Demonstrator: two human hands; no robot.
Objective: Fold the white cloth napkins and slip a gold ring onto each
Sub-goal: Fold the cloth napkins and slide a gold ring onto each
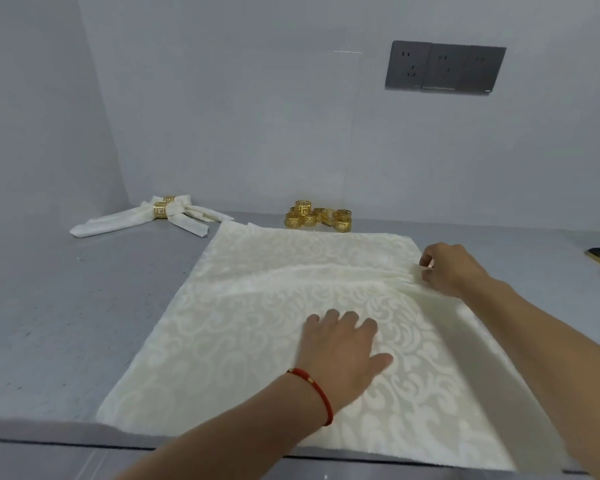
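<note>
Left hand [343, 355] flattens napkin [257, 306]; right hand [447, 268] pinches its edge.

Rings [318, 216] behind napkin [257, 306].

1 napkin spread flat [264, 306]. 2 folded napkins [142, 218], each ringed. Loose gold rings [319, 218]: about 8, pile overlaps, exact count unclear. 2 hands.

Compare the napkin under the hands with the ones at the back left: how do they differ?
The napkin under the hands lies spread flat; the back-left napkins are folded into narrow strips. It wears no ring; they carry gold rings. The left hand presses it flat and the right hand pinches its right edge; nothing touches the back-left ones. Both are white cloth on the same grey counter.
</note>
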